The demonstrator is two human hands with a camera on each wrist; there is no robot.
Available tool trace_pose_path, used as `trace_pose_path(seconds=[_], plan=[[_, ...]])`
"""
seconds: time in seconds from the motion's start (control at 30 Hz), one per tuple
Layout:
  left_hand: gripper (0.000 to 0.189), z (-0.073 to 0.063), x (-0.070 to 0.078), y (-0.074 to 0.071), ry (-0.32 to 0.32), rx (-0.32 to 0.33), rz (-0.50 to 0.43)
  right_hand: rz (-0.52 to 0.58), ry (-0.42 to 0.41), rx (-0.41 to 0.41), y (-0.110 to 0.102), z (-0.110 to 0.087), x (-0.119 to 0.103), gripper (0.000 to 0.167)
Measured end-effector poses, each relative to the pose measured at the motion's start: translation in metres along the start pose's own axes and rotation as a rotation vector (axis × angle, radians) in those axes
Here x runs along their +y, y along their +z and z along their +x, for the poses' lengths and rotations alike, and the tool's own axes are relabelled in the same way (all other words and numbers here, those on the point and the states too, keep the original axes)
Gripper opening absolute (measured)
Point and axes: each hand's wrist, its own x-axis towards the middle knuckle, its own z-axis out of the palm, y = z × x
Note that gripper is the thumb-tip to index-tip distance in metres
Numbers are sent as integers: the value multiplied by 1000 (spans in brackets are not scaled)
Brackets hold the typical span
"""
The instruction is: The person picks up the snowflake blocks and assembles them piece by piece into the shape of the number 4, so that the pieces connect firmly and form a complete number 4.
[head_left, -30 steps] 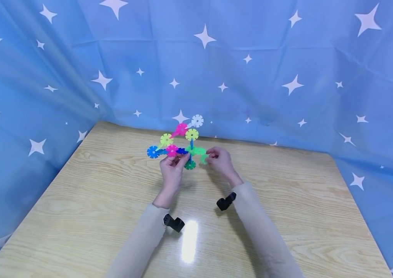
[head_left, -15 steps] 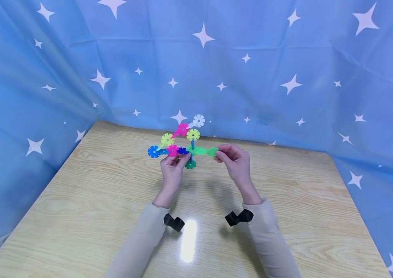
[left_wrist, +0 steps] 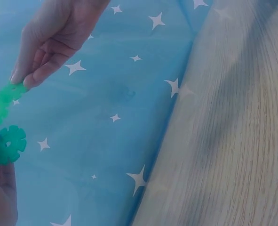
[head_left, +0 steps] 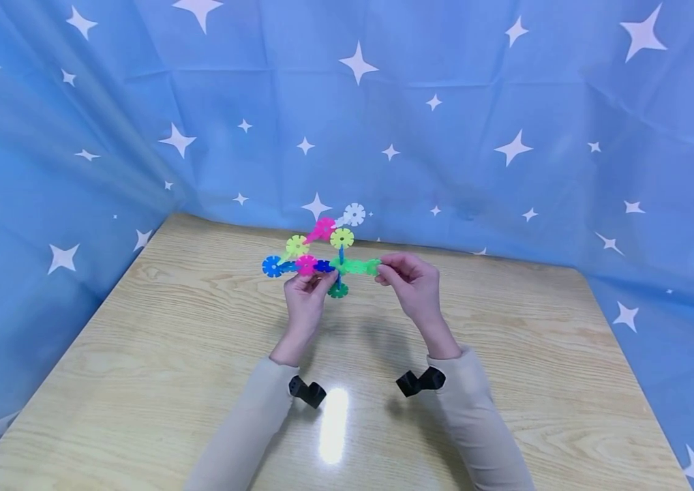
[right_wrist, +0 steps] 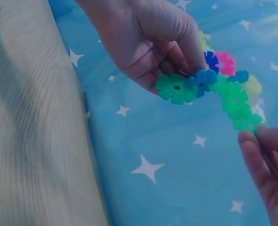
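A chain of slotted plastic snowflake discs is held up over the table, in blue, pink, yellow, white and green. My left hand (head_left: 304, 303) pinches it near the middle, by a blue disc (right_wrist: 202, 83) beside the dark green disc (right_wrist: 175, 88). At the right end, thumb and fingers of my right hand (head_left: 416, 285) pinch a light green disc (head_left: 373, 266). That disc meets another light green disc (right_wrist: 234, 100) edge to edge. A white disc (head_left: 354, 214) tops the back branch, and a yellow disc (head_left: 341, 239) stands above the centre.
Beneath the hands lies a wood-grain table (head_left: 187, 382) with a bright light reflection near its front. A blue cloth with white stars (head_left: 457, 150) hangs behind and at the sides. Black wrist cameras (head_left: 307, 392) sit on both sleeves.
The right hand first moved right and raised the light green disc from below into line with the chain's end. Since then it has pushed slightly left, and the two discs overlap more.
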Motion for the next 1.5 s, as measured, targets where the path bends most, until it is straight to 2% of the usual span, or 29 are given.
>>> trace_pose_path(seconds=[0.17,0.27,0.4,0.47,0.57,0.73,0.83,1.07,1.13,1.2,1.3,1.4,1.43,1.5], plan=[[3,-2,-1,0,-4,-5,5,-23,-4,-19,0,0,0,5],[4,-4,-3,1,-11,-11,-2,-36,-4,-34,2,-1,-11,5],[3,-5,-6,2,-16,-13,-27,-30,0,-29,3,-2,-13,6],[4,-5,-7,3,-32,-13,-41,-32,8,-26,1,-3,-5,6],[7,-5,-8,4,-66,-8,-56,-25,70,-38,-1,-5,2,13],[5,-6,-11,6,-137,-9,-97,-12,243,-116,0,-10,9,34],[11,-6,-14,6,-191,-25,-95,21,321,-139,2,-13,10,38],[11,-9,-21,7,-311,-84,-56,120,463,-22,6,-18,10,30],[4,-9,-22,7,-334,-116,-34,140,481,15,6,-19,11,24],[11,-9,-24,4,-354,-189,10,163,487,49,4,-22,14,14],[24,-7,-29,-9,-372,-394,120,189,489,86,-2,-25,16,3],[27,-1,-36,-31,-333,-590,280,214,492,105,-10,-29,18,3],[25,3,-39,-39,-319,-615,325,216,493,109,-12,-30,19,2],[23,11,-43,-52,-354,-590,374,218,502,119,-17,-33,21,4]])
